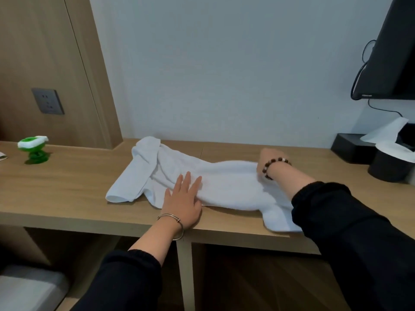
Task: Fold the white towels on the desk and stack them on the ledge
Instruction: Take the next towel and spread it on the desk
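Observation:
White towels (226,187) lie rumpled across the middle of the wooden desk (74,187), one part bunched toward the back left and one corner hanging near the front edge at the right. My left hand (183,198) lies flat on the towel's near edge with fingers straight. My right hand (269,159) is at the towel's far right edge, bent away from the camera; its fingers are hidden, so its grip cannot be made out. Both arms wear black sleeves.
A green and white object (33,149) stands at the desk's left. Black containers with white tissue (390,158) sit at the right, under a wall-mounted screen (393,52) with dangling cables. A grey socket (48,101) is on the wood panel. Open shelves lie below the desk.

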